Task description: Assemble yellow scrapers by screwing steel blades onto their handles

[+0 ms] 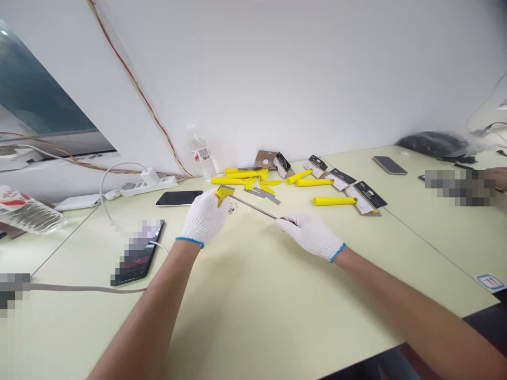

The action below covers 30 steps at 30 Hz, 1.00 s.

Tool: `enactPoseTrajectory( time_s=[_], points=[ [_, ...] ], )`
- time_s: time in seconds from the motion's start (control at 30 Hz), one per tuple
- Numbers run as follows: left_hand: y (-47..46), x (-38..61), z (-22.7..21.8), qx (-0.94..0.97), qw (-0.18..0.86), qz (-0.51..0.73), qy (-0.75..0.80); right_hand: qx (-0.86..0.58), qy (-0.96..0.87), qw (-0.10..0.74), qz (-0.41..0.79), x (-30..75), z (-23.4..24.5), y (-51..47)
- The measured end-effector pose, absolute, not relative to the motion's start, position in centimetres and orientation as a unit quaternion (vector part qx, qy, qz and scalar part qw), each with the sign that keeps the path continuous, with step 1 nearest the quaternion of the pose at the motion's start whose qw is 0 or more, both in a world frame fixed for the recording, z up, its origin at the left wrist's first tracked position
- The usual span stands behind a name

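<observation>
Your left hand (204, 217) is closed around the yellow scraper head (224, 194) at one end of a thin steel shaft (253, 206), and your right hand (311, 236) is curled around the far end, pinching it so that the tip disappears inside the white glove. Gripping both ends appears to steady the shaft across your body, out in the open over the counter (253, 322); from this view you cannot tell whether it touches the surface. Just beyond the shaft lies a loose spread of yellow plastic handles (335, 200), steel blades (263, 194) and black-and-white backing cards (365, 198), probably kept together so that the parts stay within reach. A few tiny bits of hardware (232, 207) sit close by your left hand. Your phone (178, 198), a bottle of water (202, 153) and a power strip (148, 184) sit off to the left, apparently pushed aside, while a co-worker's hand (499, 178) rests at the far right edge, apart from yours.
</observation>
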<state>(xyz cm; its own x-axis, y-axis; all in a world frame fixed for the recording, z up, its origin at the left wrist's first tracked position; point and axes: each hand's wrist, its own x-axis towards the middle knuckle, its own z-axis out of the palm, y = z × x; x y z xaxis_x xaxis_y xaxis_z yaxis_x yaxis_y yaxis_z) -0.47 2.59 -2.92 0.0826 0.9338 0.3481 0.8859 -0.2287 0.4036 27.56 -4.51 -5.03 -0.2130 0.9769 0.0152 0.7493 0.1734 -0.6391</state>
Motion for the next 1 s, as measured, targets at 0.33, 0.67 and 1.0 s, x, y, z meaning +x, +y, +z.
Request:
enactPoseTrajectory(
  time_s=[0.33, 0.67, 1.0],
  points=[
    [2.3, -0.4, -2.5, 0.736, 0.042, 0.304, 0.604, -0.596, -0.649, 0.198, 0.429, 27.4, -4.9, -4.5],
    [2.0, -1.4, -0.7, 0.66, 0.133, 0.282, 0.683, -0.576, -0.784, 0.161, 0.165, 31.6, -5.6, -1.5],
    [1.3, -1.3, -0.5, 0.59, 0.39, 0.35, 0.615, -0.566, -0.806, 0.099, 0.143, 35.4, -5.3, -0.4]
  ],
)
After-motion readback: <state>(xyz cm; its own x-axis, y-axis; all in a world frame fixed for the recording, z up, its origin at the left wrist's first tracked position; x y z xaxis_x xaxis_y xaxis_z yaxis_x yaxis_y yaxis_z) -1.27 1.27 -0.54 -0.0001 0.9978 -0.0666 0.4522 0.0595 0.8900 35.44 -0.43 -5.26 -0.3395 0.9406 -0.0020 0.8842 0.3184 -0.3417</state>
